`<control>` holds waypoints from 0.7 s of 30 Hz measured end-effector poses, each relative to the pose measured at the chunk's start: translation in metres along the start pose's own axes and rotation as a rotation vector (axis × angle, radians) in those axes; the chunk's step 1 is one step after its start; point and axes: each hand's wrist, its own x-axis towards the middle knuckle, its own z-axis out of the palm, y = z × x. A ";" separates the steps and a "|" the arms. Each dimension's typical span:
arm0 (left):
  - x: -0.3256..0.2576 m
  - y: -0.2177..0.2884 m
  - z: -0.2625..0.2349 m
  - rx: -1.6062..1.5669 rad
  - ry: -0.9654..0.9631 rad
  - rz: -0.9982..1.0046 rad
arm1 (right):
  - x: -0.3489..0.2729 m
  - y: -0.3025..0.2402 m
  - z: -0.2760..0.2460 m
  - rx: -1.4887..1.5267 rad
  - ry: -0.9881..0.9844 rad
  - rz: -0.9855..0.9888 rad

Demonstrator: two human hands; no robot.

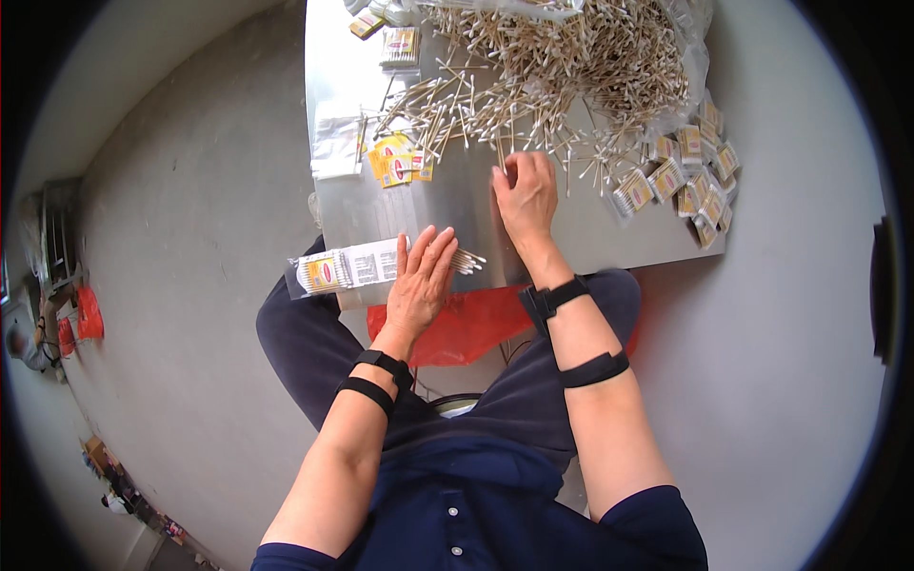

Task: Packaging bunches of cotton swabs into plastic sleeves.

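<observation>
My left hand lies flat with fingers stretched, over the end of a white printed strip near the table's front edge. A few cotton swabs stick out from beneath its fingers, their white tips to the right. Left of the strip is a clear pouch of swabs with a yellow card. At the near edge of the heap of loose cotton swabs, my right hand is closed in a pinch on swabs by thumb and fingertips. How many it grips cannot be made out.
Yellow cards lie beside flat clear bags on the left of the metal table. Filled swab packs are heaped at right. Another pack lies at the back left. A red bag hangs below the front edge.
</observation>
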 end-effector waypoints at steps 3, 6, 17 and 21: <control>-0.001 -0.003 0.003 -0.002 0.011 -0.006 | -0.027 0.010 -0.007 0.059 -0.168 -0.009; 0.005 -0.001 0.000 -0.003 0.007 -0.011 | -0.049 0.010 -0.025 0.235 -0.206 0.094; 0.003 -0.002 0.001 0.044 -0.014 -0.003 | -0.037 0.009 -0.041 0.067 -0.196 -0.132; 0.003 -0.001 0.003 0.031 -0.021 0.000 | -0.018 0.005 -0.026 0.089 -0.322 -0.156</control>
